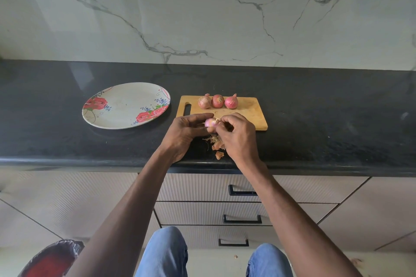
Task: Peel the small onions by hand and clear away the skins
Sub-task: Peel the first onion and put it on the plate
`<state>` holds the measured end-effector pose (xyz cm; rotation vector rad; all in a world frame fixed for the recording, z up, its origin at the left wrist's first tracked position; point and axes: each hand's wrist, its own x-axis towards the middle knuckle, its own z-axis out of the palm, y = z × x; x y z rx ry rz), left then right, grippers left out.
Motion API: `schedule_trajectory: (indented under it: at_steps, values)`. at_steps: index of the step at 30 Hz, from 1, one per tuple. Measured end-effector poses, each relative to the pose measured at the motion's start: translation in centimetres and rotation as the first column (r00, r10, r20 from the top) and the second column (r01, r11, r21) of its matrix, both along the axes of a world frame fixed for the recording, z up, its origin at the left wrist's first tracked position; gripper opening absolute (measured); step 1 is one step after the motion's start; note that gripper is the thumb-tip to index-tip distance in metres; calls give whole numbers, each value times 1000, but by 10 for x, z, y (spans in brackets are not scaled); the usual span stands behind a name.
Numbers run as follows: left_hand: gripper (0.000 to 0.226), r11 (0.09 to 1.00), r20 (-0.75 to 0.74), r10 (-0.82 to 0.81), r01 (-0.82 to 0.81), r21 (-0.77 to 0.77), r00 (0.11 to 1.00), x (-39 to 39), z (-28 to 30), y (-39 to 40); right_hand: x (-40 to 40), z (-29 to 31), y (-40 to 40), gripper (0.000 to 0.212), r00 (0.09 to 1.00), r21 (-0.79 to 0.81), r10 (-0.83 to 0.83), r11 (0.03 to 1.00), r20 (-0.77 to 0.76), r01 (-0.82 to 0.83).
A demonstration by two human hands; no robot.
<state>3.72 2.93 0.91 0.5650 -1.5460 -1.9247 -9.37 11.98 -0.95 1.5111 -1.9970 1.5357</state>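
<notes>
- The left hand [186,132] grips a small onion [211,122] between thumb and fingertips, held just above the near edge of the cutting board [245,114].
- The right hand [236,135] has its fingers curled together on the same onion, pinching at the skin on its right side; whether it holds a loose flap cannot be told.
- The onion shows pale purple flesh where it faces up.
- A small heap of onion skins [216,144] lies on the black table [315,123] at 6 o'clock from the hands, between the two wrists, near the front edge.
- Three unpeeled onions [218,101] sit in a row, touching, along the far edge of the board, at 12 o'clock from the hands.
- A flowered plate [117,117] rests on the table at 9 o'clock from the board, just beside its handle end.
- Drawers [211,211] lie below the table, with the person's knees in blue jeans [166,254] in front of them.
</notes>
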Motion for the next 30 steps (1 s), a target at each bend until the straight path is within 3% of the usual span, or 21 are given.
schedule_trajectory:
  at_steps: [2,9,18,30]
  values:
    - [41,1000,-13,9,-8,14,1000,0,1,1,1,1,1,10,1000,1,-1,1000,-10,1]
    - [39,998,-18,10,-9,60,1000,1,2,0,-5,6,1,13,979,5,110,994,173,-112]
    - [45,999,-12,12,-12,37,1000,0,-1,-2,3,-1,-6,4,1000,99,7,995,-6,-6]
    - [32,998,-10,13,-12,59,1000,0,0,-3,2,0,-4,4,984,144,22,988,179,-48]
